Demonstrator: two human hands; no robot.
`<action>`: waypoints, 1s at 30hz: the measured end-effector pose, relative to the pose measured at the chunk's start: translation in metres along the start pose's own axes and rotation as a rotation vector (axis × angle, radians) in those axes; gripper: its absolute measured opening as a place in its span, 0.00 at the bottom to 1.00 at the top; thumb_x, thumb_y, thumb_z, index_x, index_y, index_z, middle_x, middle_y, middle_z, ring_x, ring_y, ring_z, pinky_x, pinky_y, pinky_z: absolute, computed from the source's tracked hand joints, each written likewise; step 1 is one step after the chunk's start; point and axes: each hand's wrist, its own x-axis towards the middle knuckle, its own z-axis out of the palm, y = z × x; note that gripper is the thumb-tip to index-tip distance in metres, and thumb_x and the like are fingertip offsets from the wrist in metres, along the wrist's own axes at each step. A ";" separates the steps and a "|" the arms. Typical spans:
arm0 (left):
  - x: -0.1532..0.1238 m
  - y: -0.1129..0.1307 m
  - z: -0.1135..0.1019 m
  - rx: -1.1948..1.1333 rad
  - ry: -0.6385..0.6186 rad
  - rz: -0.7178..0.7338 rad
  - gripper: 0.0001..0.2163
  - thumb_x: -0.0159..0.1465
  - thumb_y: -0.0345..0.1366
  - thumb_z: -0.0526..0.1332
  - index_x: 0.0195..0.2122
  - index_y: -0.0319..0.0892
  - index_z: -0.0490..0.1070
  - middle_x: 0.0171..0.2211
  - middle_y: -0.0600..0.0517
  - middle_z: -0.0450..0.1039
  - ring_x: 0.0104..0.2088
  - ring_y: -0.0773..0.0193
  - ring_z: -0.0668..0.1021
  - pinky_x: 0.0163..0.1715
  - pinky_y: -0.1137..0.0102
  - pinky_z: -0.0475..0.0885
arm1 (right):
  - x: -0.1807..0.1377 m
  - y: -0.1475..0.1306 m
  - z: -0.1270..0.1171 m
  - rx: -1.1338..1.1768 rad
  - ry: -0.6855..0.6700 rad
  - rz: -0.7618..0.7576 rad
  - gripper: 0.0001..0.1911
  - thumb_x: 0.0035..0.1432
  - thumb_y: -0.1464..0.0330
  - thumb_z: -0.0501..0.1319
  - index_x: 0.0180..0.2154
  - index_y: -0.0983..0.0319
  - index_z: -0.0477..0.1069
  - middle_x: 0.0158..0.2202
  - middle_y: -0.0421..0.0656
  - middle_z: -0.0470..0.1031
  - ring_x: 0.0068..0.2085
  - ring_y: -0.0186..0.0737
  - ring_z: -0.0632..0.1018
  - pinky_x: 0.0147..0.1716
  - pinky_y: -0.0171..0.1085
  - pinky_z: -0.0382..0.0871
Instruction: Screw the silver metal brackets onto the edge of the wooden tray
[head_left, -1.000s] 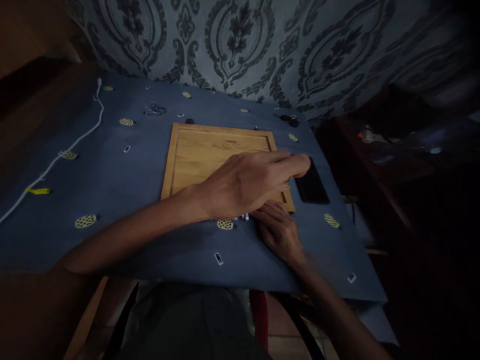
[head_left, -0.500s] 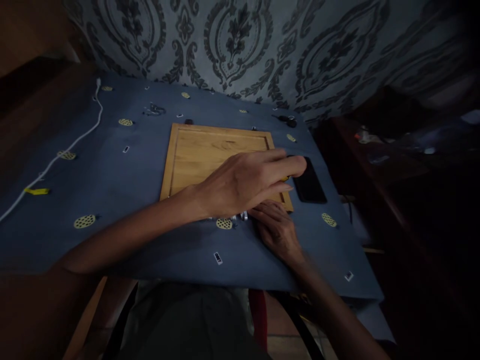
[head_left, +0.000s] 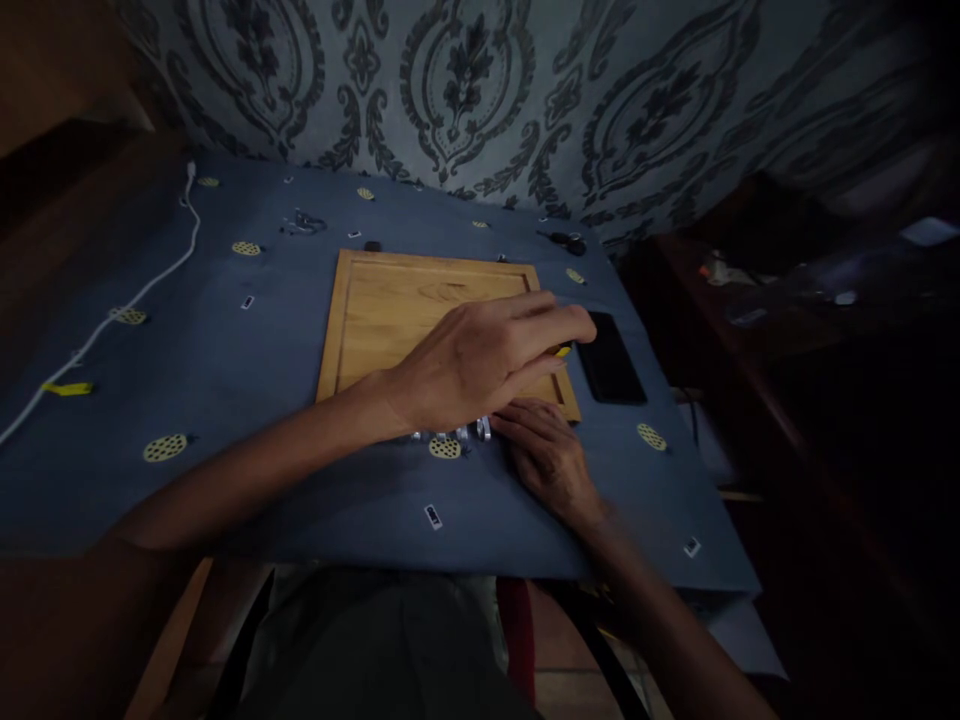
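Note:
A wooden board [head_left: 390, 290] with a raised rim lies on the table. My left hand [head_left: 487, 350] is above its right half, fingers closed around a small yellow-and-black object [head_left: 562, 350] that they mostly hide. Below it, my right hand [head_left: 544, 450] rests at the board's near right corner, its fingers together and bent toward the edge. Whatever lies under those fingertips is hidden. Several small silver metal pieces [head_left: 484, 428] show beside the right fingers, along the near edge of the board.
Just right of the board lies a black phone [head_left: 611, 360]. Keys [head_left: 566, 242] and a small tangle of clear or metallic pieces [head_left: 302, 222] are farther back. A white cable [head_left: 161, 268] with a yellow tag [head_left: 69, 388] runs down the left. A patterned wall [head_left: 465, 90] stands behind the blue-covered table [head_left: 247, 370].
My left hand has shifted slightly left, away from the phone, and more of the silver pieces shows beneath it. The right hand keeps its place on the board. The view has moved a little.

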 end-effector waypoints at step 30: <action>-0.001 0.000 0.003 -0.022 0.044 0.016 0.06 0.74 0.30 0.57 0.46 0.42 0.74 0.43 0.49 0.77 0.42 0.63 0.81 0.42 0.67 0.78 | -0.001 0.000 0.001 -0.010 -0.003 0.016 0.21 0.68 0.78 0.55 0.55 0.55 0.77 0.53 0.46 0.83 0.55 0.48 0.82 0.50 0.50 0.77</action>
